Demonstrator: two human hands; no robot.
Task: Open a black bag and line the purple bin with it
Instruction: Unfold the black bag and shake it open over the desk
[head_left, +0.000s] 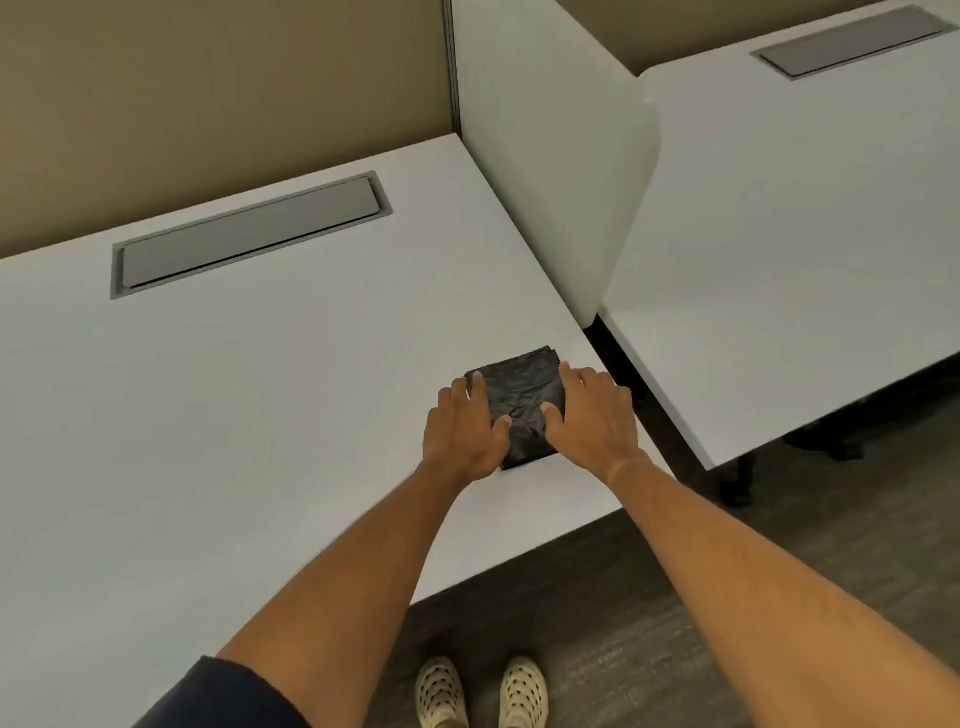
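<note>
A folded black bag (522, 400) lies flat near the right front corner of the white desk (249, 395). My left hand (464, 434) rests on the bag's left edge, fingers spread and lying on the plastic. On the bag's right edge sits my right hand (589, 421), thumb pressed onto the bag and fingers spread beside it. Both hands touch the bag; neither has lifted it. No purple bin is in view.
A grey cable hatch (249, 236) is set into the desk top at the back. A white divider panel (561, 171) stands to the right, with a second white desk (810, 249) beyond it. Dark carpet (649, 597) and my pale shoes (483, 693) lie below the desk edge.
</note>
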